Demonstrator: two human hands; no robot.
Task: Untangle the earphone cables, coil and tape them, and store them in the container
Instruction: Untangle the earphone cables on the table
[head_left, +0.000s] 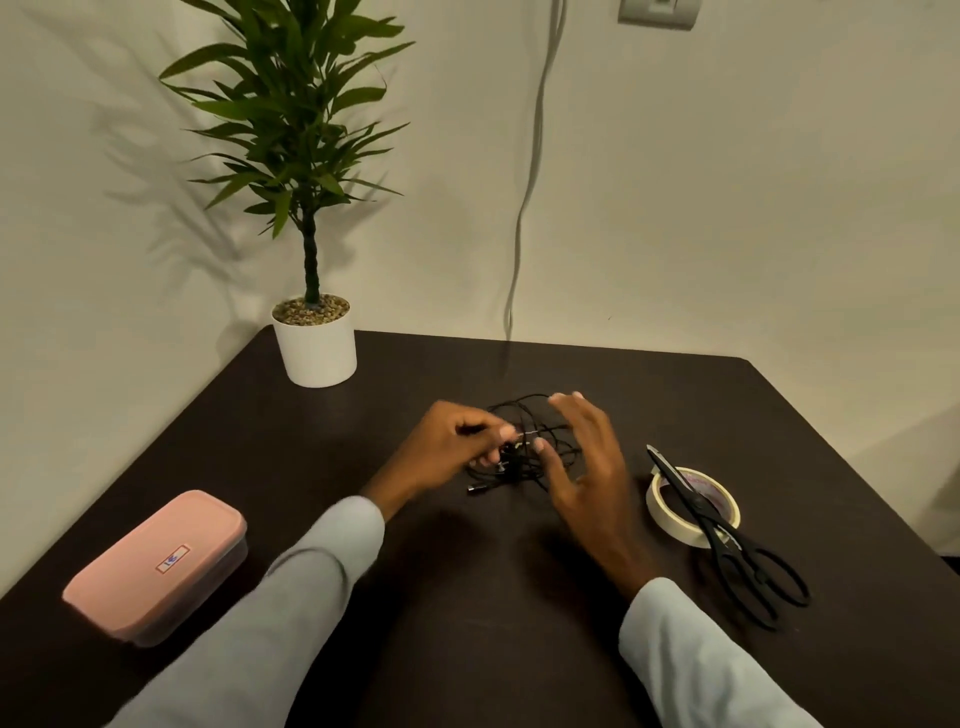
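Note:
A tangle of black earphone cables (524, 447) lies in the middle of the dark table (467, 597). My left hand (452, 447) pinches a strand of the tangle between thumb and fingers. My right hand (587, 462) hovers over the tangle's right side, fingers spread, one fingertip touching a cable. A pink-lidded container (156, 564) sits shut at the near left. A roll of pale masking tape (693, 506) rests on the right, with black scissors (737, 540) laid across it.
A potted plant in a white pot (315, 343) stands at the table's far left corner against the wall. A grey cord (524, 208) hangs down the wall behind the table.

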